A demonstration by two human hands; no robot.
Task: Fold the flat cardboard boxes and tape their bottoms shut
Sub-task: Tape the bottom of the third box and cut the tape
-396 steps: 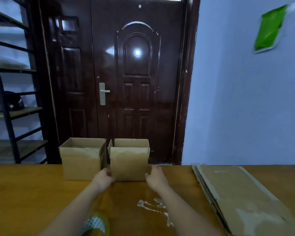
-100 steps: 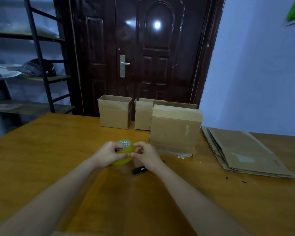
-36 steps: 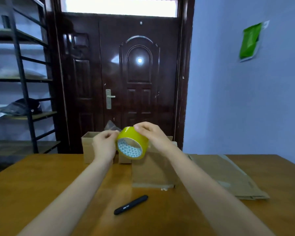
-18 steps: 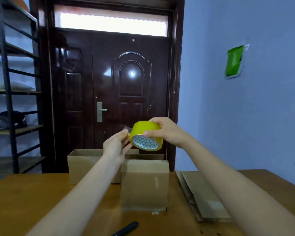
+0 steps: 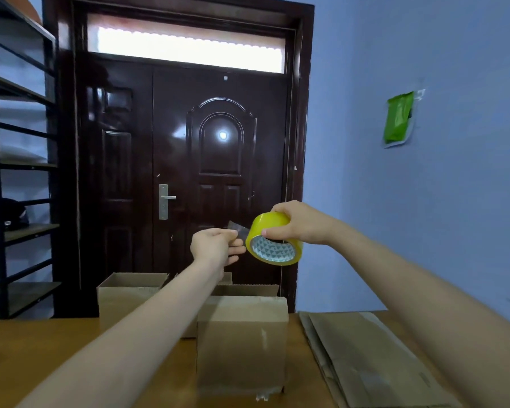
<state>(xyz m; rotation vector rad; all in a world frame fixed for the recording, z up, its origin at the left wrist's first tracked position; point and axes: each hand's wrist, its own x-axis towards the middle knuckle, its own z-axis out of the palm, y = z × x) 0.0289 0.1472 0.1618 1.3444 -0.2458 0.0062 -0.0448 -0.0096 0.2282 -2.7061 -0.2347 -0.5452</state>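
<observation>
Right hand (image 5: 302,223) grips the light, rigid tape roll (image 5: 273,240) around its rim; left hand (image 5: 215,248) pinches the thin, limp, sticky free tape end (image 5: 238,228). The nearest box (image 5: 242,343) likely needs gentle handling, being light and easily dented.

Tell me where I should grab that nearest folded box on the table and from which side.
Take the nearest box by its two upright side walls, one hand on each, coming in from left and right. Its top face looks closed and flat with no rim to hook, and both sides stand free: the flat cardboard stack lies apart to the right.
</observation>
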